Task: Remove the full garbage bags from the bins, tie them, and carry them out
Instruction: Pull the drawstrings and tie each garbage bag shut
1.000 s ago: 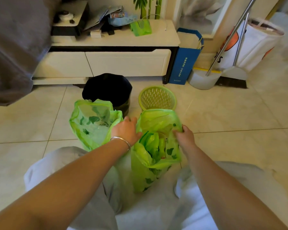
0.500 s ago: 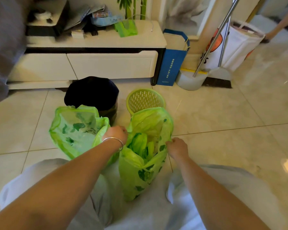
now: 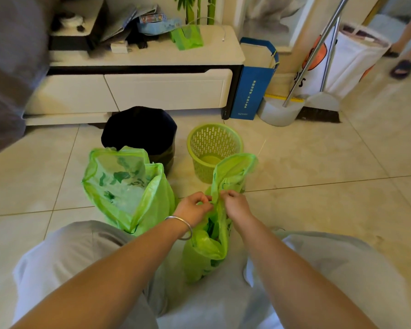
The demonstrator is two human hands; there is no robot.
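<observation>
Two green garbage bags stand on the floor between my knees. The right bag [image 3: 207, 248] has its mouth pinched together in the middle. My left hand [image 3: 193, 207] and my right hand [image 3: 235, 205] both grip its top edges close together. The far flap of that bag [image 3: 235, 169] stands up above my fingers. The left bag [image 3: 126, 186] stands open and untouched beside my left wrist. Behind them are a green mesh bin [image 3: 215, 150] and a black bin [image 3: 140, 136] with a dark liner.
A low white TV cabinet [image 3: 133, 91] runs along the back. A blue paper bag [image 3: 254, 84], a dustpan with broom [image 3: 313, 103] and a white tote [image 3: 349, 58] stand at the back right. Another person's feet [image 3: 401, 65] are at the far right. Tiled floor [image 3: 318, 162] lies to the right.
My hands came together from the two sides of the right bag's mouth, drawing its edges shut in the middle. The camera shifted slightly, and a person's feet came into view at the far right.
</observation>
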